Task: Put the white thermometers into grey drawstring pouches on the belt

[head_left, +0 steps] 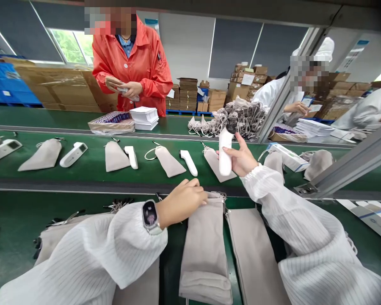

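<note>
In my right hand point(243, 157) is a white handheld thermometer point(225, 152) with a dark head, gripped upright between thumb and fingers above the green belt. Behind its lower end a grey drawstring pouch point(213, 163) lies on the belt. My left hand point(184, 198) is closed, fingers curled down at the top edge of a stack of folded grey drawstring pouches point(206, 237); its fingertips are partly hidden. Beside that stack lies another pile of grey pouches point(255, 254). More pouches point(63, 228) sit under my left sleeve.
Along the belt point(139, 169), pouches alternate with white thermometers point(189, 163). A white box point(288, 157) lies right of my hand. A metal post point(346, 163) slants at the right. Across the belt are a heap of pouches point(231, 114), a paper stack point(144, 116) and a person in red point(149, 63).
</note>
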Tool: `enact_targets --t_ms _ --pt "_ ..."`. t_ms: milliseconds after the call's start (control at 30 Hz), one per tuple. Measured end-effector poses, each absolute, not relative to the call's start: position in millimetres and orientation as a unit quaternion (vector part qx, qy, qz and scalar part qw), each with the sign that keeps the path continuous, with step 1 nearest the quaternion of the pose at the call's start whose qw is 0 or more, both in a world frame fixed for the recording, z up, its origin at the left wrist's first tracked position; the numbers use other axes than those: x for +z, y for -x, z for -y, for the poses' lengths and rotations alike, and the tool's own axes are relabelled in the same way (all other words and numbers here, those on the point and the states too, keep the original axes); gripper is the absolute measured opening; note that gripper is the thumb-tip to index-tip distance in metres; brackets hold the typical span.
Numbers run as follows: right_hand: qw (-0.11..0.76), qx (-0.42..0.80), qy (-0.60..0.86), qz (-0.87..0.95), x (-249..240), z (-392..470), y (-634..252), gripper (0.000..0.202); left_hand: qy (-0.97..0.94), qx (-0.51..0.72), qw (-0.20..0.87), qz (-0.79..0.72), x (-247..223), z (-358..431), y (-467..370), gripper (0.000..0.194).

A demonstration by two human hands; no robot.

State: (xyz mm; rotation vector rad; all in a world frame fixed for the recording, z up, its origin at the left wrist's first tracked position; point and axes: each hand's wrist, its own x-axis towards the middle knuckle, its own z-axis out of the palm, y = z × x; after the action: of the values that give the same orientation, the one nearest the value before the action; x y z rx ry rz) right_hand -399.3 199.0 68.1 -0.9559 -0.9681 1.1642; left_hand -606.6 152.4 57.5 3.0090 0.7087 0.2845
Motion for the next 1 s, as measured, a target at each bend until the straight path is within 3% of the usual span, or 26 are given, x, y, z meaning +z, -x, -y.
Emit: enact_targets --t_ms 67,267,400,500,667,733,900,933,1000 --pt "0.630 0.523 0.366 0.443 79.6 -187.2 407.6 0.092 -0.958 0.123 0.096 -0.239 64.3 -155.1 607.7 0.022" --pt "0.647 0.506 0.369 0.435 95.4 -171.0 428.6 0.051 -0.880 0.229 0.245 -0.335 77.8 -152.4 608.9 0.021" --pt "0.635 0.506 0.389 0.435 95.1 -171.6 430.5 0.040 -0.842 0.290 0.302 -0.341 79.1 -147.5 608.3 0.019" --pt "0.539 0.534 0.412 0.504 86.0 -167.1 438.8 0.028 -0.819 0.353 0.289 -0.348 78.8 -147.3 609.0 0.016" --pt "0.346 0.523 0.449 0.636 62.8 -150.8 471.8 0.052 -0.802 0.408 0.230 -0.371 78.9 -154.2 615.9 0.017" --pt "0.360 0.455 0.476 0.661 62.8 -152.3 469.0 0.061 -0.807 0.387 0.222 -0.387 83.4 -156.3 620.7 0.018" --pt "0.558 0.097 0.571 0.595 74.4 -183.2 407.8 0.051 -0.844 0.174 0.300 -0.408 106.3 -148.2 629.4 0.030" --pt "0.565 0.093 0.584 0.575 74.2 -187.2 400.1 0.052 -0.842 0.168 0.320 -0.401 110.5 -145.0 629.5 0.031" --pt "0.529 0.211 0.563 0.599 70.5 -185.9 402.3 0.055 -0.821 0.225 0.352 -0.389 116.8 -139.4 628.5 0.029"
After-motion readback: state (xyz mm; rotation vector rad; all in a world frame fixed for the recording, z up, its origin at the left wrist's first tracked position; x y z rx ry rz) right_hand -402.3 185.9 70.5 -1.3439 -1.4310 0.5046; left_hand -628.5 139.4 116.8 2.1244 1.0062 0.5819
